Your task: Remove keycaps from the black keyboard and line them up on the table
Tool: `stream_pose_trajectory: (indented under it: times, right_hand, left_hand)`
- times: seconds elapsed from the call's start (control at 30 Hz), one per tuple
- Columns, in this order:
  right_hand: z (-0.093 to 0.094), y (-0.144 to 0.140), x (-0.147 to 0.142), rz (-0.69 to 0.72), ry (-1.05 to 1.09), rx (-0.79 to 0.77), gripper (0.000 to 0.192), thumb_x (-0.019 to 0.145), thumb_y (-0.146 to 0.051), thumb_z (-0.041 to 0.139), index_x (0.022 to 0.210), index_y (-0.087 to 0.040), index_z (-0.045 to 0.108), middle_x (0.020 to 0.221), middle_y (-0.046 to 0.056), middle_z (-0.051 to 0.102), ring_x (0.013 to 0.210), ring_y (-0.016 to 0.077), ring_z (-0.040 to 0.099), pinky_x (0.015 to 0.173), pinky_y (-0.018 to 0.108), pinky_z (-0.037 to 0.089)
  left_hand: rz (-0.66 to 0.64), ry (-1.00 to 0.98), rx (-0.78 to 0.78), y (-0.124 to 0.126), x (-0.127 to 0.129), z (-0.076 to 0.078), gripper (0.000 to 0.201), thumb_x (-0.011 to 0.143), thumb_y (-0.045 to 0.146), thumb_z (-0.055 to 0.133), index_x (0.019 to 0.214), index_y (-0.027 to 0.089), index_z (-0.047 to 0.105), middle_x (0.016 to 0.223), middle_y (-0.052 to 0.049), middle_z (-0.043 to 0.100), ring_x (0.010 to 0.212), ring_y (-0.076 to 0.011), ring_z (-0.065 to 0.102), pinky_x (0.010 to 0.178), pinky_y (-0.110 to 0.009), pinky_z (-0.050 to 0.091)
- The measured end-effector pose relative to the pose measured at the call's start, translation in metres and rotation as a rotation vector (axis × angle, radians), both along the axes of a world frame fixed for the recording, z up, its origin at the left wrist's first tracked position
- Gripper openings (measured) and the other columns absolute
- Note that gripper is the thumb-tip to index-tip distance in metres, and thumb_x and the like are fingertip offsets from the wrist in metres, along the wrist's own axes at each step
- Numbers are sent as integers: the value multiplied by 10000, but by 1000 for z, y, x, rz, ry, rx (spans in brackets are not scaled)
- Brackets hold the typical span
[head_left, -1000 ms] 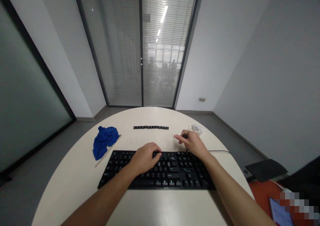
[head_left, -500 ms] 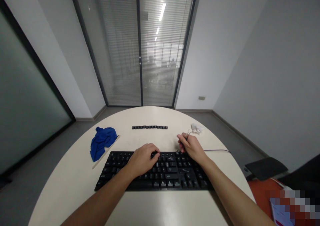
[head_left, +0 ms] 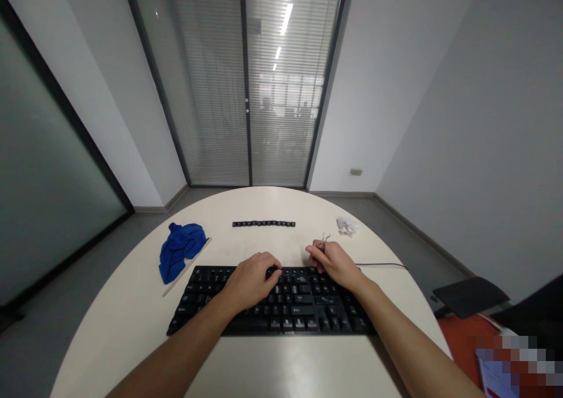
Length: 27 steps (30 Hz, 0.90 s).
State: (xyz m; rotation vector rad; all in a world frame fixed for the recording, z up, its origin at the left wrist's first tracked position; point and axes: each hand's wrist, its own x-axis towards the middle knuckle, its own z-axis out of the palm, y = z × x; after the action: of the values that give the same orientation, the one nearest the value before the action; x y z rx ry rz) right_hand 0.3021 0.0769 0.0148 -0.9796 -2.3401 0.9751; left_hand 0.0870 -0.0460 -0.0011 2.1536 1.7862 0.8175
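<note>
A black keyboard (head_left: 303,310) lies across the near part of the table. My left hand (head_left: 253,281) rests on its upper middle keys, fingers bent and thumb apart from the forefinger, with nothing visible in it. Over the keyboard's upper right edge, my right hand (head_left: 331,262) is closed around a thin wire keycap puller (head_left: 326,237). Two bent wire ends stick up out of the fist; the rest is hidden by the fingers. Beyond the keyboard, a row of loose black keycaps (head_left: 264,224) lies on the table.
On the left of the round pale table (head_left: 246,366) lies a crumpled blue cloth (head_left: 182,248) beside a thin wooden stick (head_left: 187,269). A crumpled white tissue (head_left: 347,227) sits at the back right. The keyboard's cable (head_left: 382,264) runs off the right edge.
My right hand has shifted slightly left, and the puller's wire ends now point more upward, away from the tissue. My left hand stays in place on the keyboard.
</note>
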Motion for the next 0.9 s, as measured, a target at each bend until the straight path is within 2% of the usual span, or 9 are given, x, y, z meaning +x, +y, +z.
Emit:
stream_pose_trajectory:
  times: [0.13, 0.2, 0.3, 0.37, 0.53, 0.73, 0.9]
  right_hand:
    - [10, -4, 3, 63, -75, 106, 421, 964, -504, 444, 686, -204, 540, 559, -11, 590, 556, 157, 585, 607, 258, 407]
    - [16, -7, 7, 115, -93, 146, 374, 964, -470, 463, 737, -199, 587, 645, 6, 640, 644, 171, 607, 641, 259, 410]
    - [23, -9, 13, 174, -92, 133, 297, 951, -427, 503, 848, -203, 667, 816, 26, 707, 766, 186, 632, 704, 261, 428]
    - [25, -9, 17, 169, -87, 101, 282, 942, -420, 520, 892, -204, 695, 854, 27, 723, 784, 191, 639, 720, 263, 437]
    - [20, -7, 21, 109, -85, 58, 370, 938, -462, 504, 815, -187, 718, 761, 31, 723, 722, 202, 639, 660, 267, 436]
    - [15, -3, 19, 52, -126, 90, 456, 927, -495, 500, 648, -175, 666, 587, 12, 638, 586, 170, 578, 544, 247, 375]
    - [10, 4, 19, 60, -91, 36, 432, 920, -484, 514, 716, -164, 721, 659, 31, 706, 634, 187, 623, 599, 259, 428]
  left_hand:
    - [5, 2, 0, 0, 0, 0, 155, 913, 260, 516, 959, 222, 659, 986, -31, 685, 947, -205, 614, 852, -326, 473]
    - [4, 5, -3, 0, 0, 0, 155, 915, 263, 516, 958, 220, 659, 986, -32, 683, 946, -204, 613, 854, -325, 473]
    - [3, 9, -4, 0, 0, -1, 161, 917, 271, 513, 953, 216, 661, 986, -38, 681, 945, -205, 612, 852, -323, 474]
    - [3, 12, -5, 0, 0, -1, 165, 920, 273, 510, 956, 215, 660, 988, -39, 682, 945, -206, 611, 853, -324, 473]
    - [3, 6, -8, 0, 0, 0, 158, 917, 266, 513, 961, 220, 657, 992, -33, 684, 949, -206, 612, 860, -326, 472]
    - [8, 6, -13, -1, 0, 0, 168, 919, 277, 506, 960, 224, 660, 992, -33, 688, 949, -208, 617, 862, -329, 474]
    - [5, -4, -8, -1, 0, 1, 170, 916, 278, 507, 958, 220, 661, 986, -39, 689, 948, -210, 615, 860, -330, 474]
